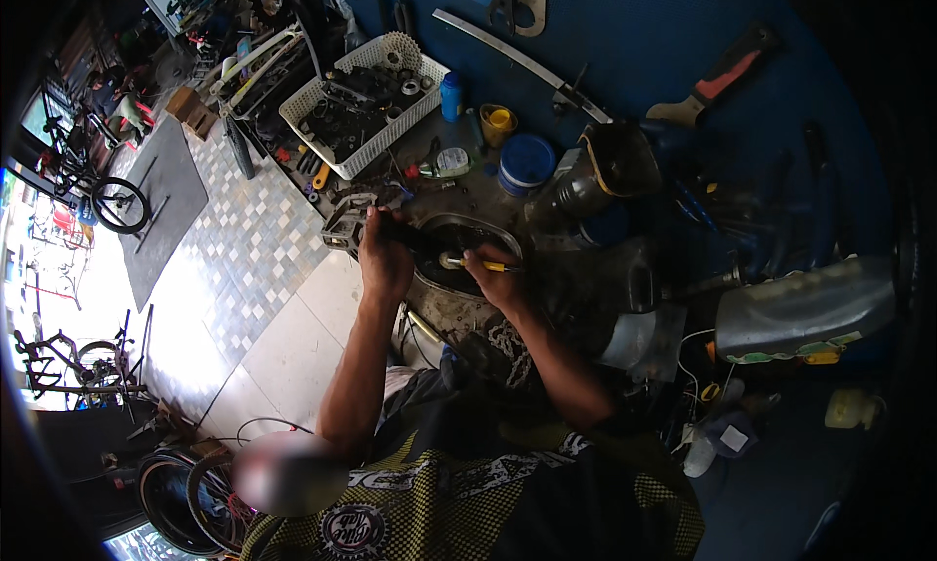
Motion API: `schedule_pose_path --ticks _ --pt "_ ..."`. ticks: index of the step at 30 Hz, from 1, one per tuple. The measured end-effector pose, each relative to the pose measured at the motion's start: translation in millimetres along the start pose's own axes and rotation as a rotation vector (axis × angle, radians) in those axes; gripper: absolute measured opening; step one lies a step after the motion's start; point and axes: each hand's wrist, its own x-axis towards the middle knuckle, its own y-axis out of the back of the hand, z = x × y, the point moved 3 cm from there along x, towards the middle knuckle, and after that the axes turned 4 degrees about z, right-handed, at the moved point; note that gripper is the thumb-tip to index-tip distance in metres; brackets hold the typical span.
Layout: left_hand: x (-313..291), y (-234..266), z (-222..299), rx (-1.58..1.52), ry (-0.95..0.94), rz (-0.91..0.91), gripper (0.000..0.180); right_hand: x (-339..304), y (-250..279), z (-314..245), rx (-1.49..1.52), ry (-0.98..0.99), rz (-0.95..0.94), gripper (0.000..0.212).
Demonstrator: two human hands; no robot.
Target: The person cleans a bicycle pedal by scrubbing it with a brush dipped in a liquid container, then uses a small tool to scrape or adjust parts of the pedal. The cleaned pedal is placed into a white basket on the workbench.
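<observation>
My left hand is closed around a dark bar that looks like a crank arm, reaching over a round basin of dark liquid. Beside its fingers is a metal bike pedal; whether it is joined to the bar I cannot tell. In my closed right hand is a brush with a yellow and black handle. Its pale head points left over the basin, close to the bar; whether they touch is unclear. Below the basin, a chain lies by my right forearm.
Beyond the basin stand a blue-lidded tub, a bottle with a red cap and a white basket of parts. A cut-open dark container is at right. Tools hang on the blue wall. Bikes stand on the left floor.
</observation>
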Motion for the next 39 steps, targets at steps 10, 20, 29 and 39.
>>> schedule_pose_path --ticks 10,20,29,39 --pt "1.9 22.7 10.8 -0.109 -0.059 0.046 0.018 -14.2 18.6 23.0 -0.169 -0.148 -0.018 0.025" --pt "3.9 18.0 11.4 -0.120 -0.025 0.037 0.018 -3.4 40.4 -14.5 -0.477 0.519 -0.333 0.024" --pt "10.3 19.6 4.8 -0.046 0.029 0.037 0.016 25.4 1.9 -15.7 -0.576 0.463 -0.429 0.015" --pt "-11.8 13.3 2.8 0.145 -0.105 -0.014 0.014 30.7 5.6 -26.6 -0.652 0.130 -0.293 0.023"
